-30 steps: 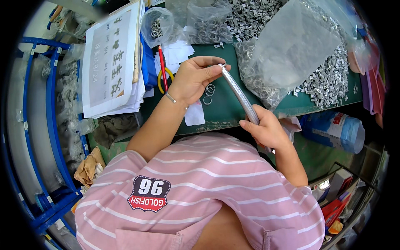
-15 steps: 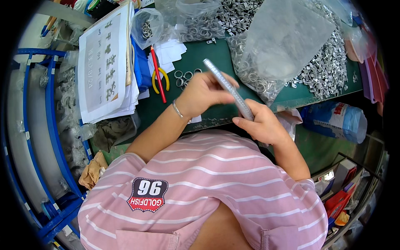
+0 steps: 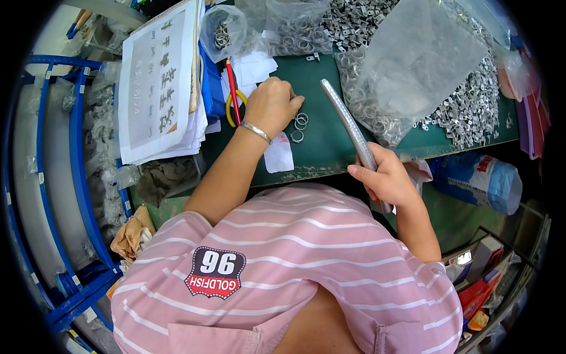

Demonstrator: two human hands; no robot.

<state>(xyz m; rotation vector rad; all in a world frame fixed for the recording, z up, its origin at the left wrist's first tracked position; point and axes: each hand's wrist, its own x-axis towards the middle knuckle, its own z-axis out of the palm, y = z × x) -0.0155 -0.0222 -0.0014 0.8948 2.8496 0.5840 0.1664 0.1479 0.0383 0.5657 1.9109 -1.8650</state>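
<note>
From the head view, I have the right hand (image 3: 386, 180) closed firmly around the lower part of a slim silver rod (image 3: 346, 118) with fine markings along it. The rod slants up and leftward, its far end free above the green table (image 3: 318, 154), and its butt shows just below my grip.

My left hand (image 3: 274, 106) is curled, back upward, well apart from the rod's tip; I cannot tell whether its fingers hold anything. A silver bracelet (image 3: 257, 133) circles that wrist. Just right of the hand, a few metal rings (image 3: 300, 121) lie on the table, with a white slip (image 3: 279, 155) below them.

Left of the hand, I see a red pen (image 3: 233, 97) across a yellow-handled tool (image 3: 229, 109), near a stack of printed sheets (image 3: 156, 88). Right of the rod, a large clear bag (image 3: 413, 65) has rings inside, and a heap of small metal clips (image 3: 463, 121) spreads beside it.
</note>
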